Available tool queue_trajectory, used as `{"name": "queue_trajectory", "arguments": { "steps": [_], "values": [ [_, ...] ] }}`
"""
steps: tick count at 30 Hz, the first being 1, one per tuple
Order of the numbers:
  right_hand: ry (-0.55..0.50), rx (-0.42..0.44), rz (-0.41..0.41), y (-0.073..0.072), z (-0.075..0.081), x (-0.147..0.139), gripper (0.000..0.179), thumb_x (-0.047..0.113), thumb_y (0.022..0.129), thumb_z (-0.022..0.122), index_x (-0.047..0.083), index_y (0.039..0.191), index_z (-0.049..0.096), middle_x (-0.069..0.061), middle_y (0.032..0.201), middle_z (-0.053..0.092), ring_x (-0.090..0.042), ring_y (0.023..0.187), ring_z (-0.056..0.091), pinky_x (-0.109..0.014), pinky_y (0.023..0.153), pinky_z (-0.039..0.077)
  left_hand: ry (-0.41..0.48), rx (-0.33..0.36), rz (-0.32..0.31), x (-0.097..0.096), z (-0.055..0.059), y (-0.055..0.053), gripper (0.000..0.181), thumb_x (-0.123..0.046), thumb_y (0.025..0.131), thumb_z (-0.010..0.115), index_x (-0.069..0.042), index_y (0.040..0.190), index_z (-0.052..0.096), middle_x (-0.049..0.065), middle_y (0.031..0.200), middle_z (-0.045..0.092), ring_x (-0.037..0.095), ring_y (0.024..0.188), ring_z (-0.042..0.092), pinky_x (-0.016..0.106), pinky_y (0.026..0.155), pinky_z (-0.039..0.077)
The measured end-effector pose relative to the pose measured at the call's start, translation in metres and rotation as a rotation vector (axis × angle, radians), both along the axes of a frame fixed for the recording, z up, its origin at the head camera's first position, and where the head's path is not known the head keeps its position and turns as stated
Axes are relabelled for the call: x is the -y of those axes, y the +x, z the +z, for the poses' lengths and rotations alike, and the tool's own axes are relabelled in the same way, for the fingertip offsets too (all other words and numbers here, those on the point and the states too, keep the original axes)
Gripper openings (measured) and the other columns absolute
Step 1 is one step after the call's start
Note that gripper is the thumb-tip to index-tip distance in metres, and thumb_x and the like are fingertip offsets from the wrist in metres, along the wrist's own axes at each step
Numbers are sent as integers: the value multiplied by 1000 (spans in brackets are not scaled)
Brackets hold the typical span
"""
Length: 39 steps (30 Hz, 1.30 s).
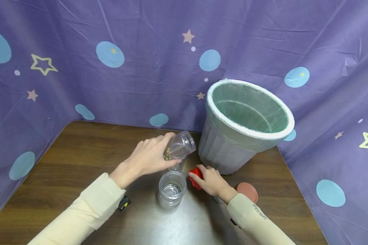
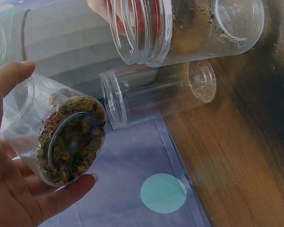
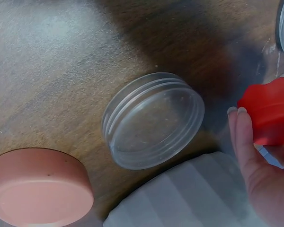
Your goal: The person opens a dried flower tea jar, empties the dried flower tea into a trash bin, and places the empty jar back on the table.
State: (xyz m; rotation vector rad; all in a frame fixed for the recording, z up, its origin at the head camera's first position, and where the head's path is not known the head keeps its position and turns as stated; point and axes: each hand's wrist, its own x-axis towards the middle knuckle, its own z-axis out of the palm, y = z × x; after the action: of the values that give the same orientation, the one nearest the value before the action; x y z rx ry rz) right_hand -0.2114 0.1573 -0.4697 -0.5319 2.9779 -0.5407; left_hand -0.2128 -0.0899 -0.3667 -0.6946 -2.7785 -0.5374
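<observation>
My left hand (image 1: 148, 154) grips a clear jar (image 1: 183, 145) tilted well over, its open mouth towards the right. Dried flower buds (image 2: 73, 139) lie bunched at the bottom of that jar in the left wrist view. Just below, an uncapped clear jar (image 1: 172, 191) stands upright on the table. Another clear jar (image 2: 156, 97) stands behind it, partly hidden by my left hand in the head view. Thumb and fingers of my right hand (image 1: 214, 183) pinch a red scalloped lid (image 3: 270, 111), right of the upright jars.
A large grey bin (image 1: 225, 149) with a white rim stands at the back right. Near my right wrist, a pink lid (image 1: 247, 192) and a clear lid (image 3: 154, 120) lie on the wooden table (image 1: 79, 153). A purple patterned curtain (image 1: 159, 68) hangs behind.
</observation>
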Motion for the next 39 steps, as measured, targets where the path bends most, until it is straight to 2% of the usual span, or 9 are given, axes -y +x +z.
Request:
{"name": "queue_trajectory", "arguments": {
  "steps": [8,17,24,30,39],
  "values": [
    [50,-8,-11,1,-5,-4,48,52,95,56,9,115,63,-5,81,60,-20,67,57,-36,62,49,-1,11,4,-1,1,0,78,-57,75,75,-16,136,49,6,97,70,23,75,67,38,58,54],
    [68,10,-42,3,-9,-6,50,54,94,56,11,119,63,-7,82,60,-21,66,57,-35,60,48,-2,22,2,-1,2,-1,79,-57,75,75,-16,137,48,6,99,71,23,75,68,37,58,54],
    [94,-3,-13,5,-11,-5,48,54,94,56,12,118,62,-10,85,59,-24,64,59,-37,60,49,-1,30,8,-2,2,-2,79,-58,75,74,-17,137,48,5,98,70,23,75,67,38,57,54],
    [175,-71,60,7,-13,-2,49,54,93,58,11,115,60,-12,84,57,-25,62,59,-38,58,51,-4,27,10,-2,3,-2,77,-58,76,74,-18,136,48,5,98,70,23,74,68,37,57,54],
    [253,-163,129,11,-16,0,48,52,91,62,10,114,60,-14,87,58,-26,65,60,-40,60,54,-1,43,4,-2,6,-3,78,-58,76,74,-17,137,48,6,99,70,23,74,67,36,57,53]
  ]
}}
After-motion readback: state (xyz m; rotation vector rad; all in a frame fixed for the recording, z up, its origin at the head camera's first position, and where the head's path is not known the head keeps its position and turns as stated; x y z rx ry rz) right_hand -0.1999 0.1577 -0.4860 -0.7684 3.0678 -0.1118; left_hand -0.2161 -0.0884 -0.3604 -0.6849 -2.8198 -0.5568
